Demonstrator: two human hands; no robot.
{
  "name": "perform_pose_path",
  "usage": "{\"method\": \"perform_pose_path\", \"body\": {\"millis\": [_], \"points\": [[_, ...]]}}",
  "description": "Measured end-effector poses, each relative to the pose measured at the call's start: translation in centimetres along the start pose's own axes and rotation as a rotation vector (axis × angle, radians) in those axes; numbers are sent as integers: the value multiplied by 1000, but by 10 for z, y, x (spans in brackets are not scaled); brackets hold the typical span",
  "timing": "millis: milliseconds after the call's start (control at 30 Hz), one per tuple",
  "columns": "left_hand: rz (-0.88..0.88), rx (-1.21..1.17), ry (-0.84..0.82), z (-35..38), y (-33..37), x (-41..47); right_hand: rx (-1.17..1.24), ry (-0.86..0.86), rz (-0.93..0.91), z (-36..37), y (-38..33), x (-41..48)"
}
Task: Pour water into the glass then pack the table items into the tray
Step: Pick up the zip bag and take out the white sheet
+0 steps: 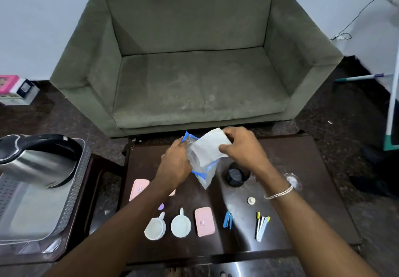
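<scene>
Above the dark table [306,168], my left hand [176,162] grips the mouth of a clear plastic bag with blue trim [203,173]. My right hand [241,145] pinches a white paper [210,147] partly inside that bag. The metal tray [75,190] stands at the left and holds a steel kettle [36,162]. On the table lie two white measuring cups [155,228] [181,225], two pink lidded boxes [204,221] [138,188], a blue clip [227,219], pens [261,227], a black cup [236,176] and a glass [293,180].
A green sofa [194,61] stands right behind the table. A small white cap [251,200] and a purple piece [161,206] lie on the table. Boxes [17,90] sit on the floor at far left, and a cable [356,17] hangs on the right wall.
</scene>
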State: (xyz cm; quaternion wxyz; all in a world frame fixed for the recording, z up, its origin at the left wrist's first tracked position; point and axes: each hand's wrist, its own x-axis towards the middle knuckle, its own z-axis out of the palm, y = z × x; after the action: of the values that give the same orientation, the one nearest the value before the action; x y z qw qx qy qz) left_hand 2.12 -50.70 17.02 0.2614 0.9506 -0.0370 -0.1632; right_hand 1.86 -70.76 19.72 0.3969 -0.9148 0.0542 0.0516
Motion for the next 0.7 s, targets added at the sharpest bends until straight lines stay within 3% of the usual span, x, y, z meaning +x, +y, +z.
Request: {"method": "perform_pose_path", "body": {"millis": [100, 300, 433, 700], "points": [[-17, 14, -8, 3, 0, 1, 3, 46, 67, -23, 22, -2], [-14, 22, -4, 6, -3, 4, 241, 182, 230, -44, 77, -17], [4, 13, 10, 6, -5, 4, 94, 211, 355, -34, 116, -23], [63, -17, 14, 1, -1, 1, -154, 63, 458, 19, 150, -5]]}}
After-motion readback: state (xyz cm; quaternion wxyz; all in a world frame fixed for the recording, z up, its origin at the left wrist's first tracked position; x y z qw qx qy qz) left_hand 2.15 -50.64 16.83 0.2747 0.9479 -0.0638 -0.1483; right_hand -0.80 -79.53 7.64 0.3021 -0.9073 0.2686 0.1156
